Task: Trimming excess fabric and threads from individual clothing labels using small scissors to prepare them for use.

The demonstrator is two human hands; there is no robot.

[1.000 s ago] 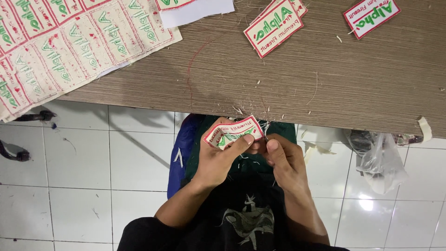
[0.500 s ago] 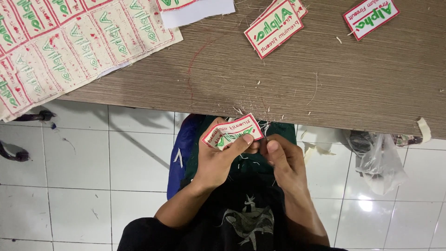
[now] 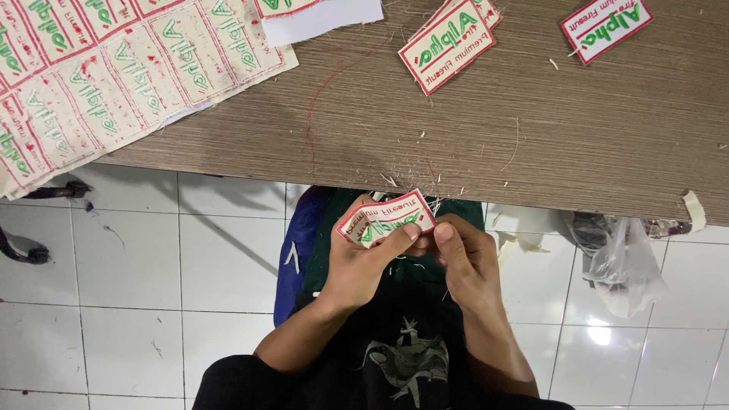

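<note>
From my feed, barely any change versus half a second back: the embroidered patch [image 3: 386, 219] sits a touch lower and flatter, and both hands have stayed at the table edge. Left hand [image 3: 363, 262] pinches the patch's lower edge between thumb and fingers, closed on it. Right hand [image 3: 465, 258] is curled shut at the patch's 3 o'clock corner, thumb tip meeting the left thumb; looks like it's nipping the loose thread ends [image 3: 436, 205] there, but I can't tell whether it has the patch itself. The patch is white with a red border and green lettering, held just below the edge of the wooden table [image 3: 531, 144], over the lap. Count: one patch in hand; a stack of cut patches [image 3: 448, 42] at 12 o'clock from the hands, at least two in it; one single cut patch [image 3: 606, 26] at 1 o'clock; one uncut sheet of patches [image 3: 114, 83] at 10 o'clock, overhanging the table edge; one white sheet [image 3: 326, 19] at 11 o'clock. One clear plastic bag [image 3: 623, 258] on the tiled floor at 3 o'clock.
</note>
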